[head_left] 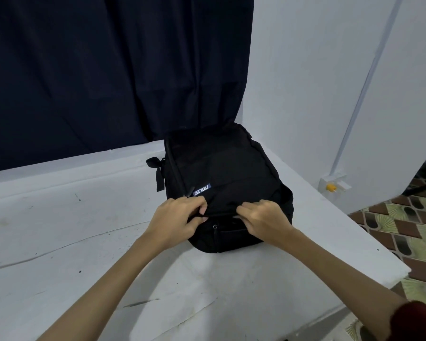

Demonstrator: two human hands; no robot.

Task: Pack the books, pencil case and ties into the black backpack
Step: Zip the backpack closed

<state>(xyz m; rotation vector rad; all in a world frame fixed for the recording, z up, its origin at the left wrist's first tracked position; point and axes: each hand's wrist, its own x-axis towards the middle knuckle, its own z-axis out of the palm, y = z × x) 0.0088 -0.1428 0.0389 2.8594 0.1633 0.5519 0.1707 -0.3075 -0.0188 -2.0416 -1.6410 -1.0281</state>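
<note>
The black backpack (221,173) lies flat on the white table (84,242), its near end toward me and a small blue logo patch facing up. My left hand (180,217) pinches the fabric along the zipper line at the near end. My right hand (263,217) grips the same edge a little to the right, fingers curled over it. A zipper pull hangs just below, between my hands. No books, pencil case or ties are in sight.
A dark blue curtain (96,70) hangs behind the table. The table's right edge (369,232) drops to a patterned tile floor (403,230). A white wall fitting with a yellow knob (331,187) sits low on the right wall.
</note>
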